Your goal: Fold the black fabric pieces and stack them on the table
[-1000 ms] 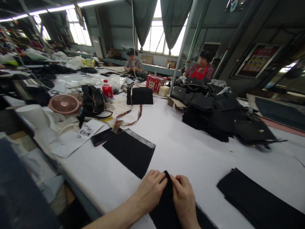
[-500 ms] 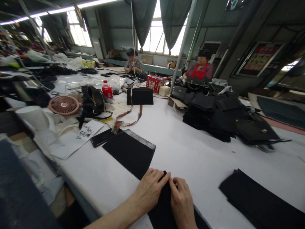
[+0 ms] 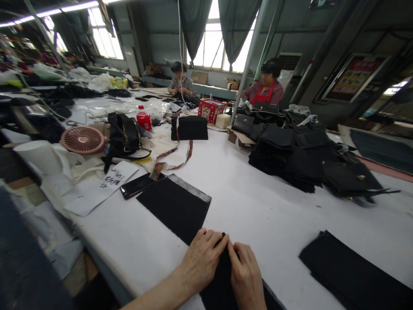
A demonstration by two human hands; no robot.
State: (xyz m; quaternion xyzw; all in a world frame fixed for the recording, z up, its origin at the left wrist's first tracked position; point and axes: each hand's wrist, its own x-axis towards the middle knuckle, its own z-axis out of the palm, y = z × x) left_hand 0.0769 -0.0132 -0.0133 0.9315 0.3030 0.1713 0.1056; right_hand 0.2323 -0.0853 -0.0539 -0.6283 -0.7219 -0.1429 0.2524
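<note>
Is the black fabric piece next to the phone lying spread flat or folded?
Spread flat. The black fabric piece lies as a single sheet on the white table, all its edges down, with a grey strip along its far edge.

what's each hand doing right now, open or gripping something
Left hand: fingers curled, pinching the top edge of the black fabric piece.
Right hand: fingers curled, pinching the same edge beside it.

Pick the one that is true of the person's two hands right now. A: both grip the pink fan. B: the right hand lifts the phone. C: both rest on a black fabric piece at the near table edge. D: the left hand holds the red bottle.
C: the left hand and right hand lie side by side on the black fabric piece at the near edge of the white table.
</note>
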